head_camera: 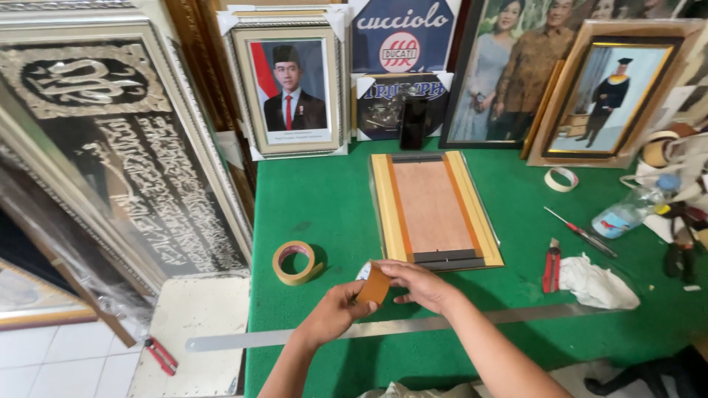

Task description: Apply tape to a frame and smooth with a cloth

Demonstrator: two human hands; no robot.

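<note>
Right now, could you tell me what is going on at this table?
A person holds a brown roll of tape in both hands, left hand and right hand, above a long metal ruler. A picture frame lies face down on the green table, beside another tape roll.

You get bright, even light from above; soft short shadows sit under your hands (383, 295) and the tape roll (295, 262). The far glazed portraits (291, 88) catch faint glare, the edges bow slightly, and focus stays sharp
</note>
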